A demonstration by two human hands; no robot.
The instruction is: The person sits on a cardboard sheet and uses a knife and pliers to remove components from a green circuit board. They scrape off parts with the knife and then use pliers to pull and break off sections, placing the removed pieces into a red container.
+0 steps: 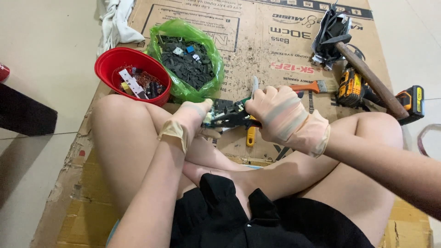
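I sit cross-legged on flattened cardboard (257, 41), both hands in thin beige gloves. My left hand (192, 117) holds a small dark electronic part (225, 109) by its left end, just above my knees. My right hand (279, 117) grips a hand tool (250, 133) with dark jaws and yellow handles, its jaws on that part. A thin metal blade (255, 85) sticks up from above my right fist.
A red bowl (110, 62) with wire bits and a green plastic bag (177, 34) of dark chips lie at the far left. A paintbrush (314, 86), a hammer (370, 78), a yellow-black cordless drill (353, 87) and a broken black casing (330, 34) lie at the right. A white cloth (115, 20) lies at the top left.
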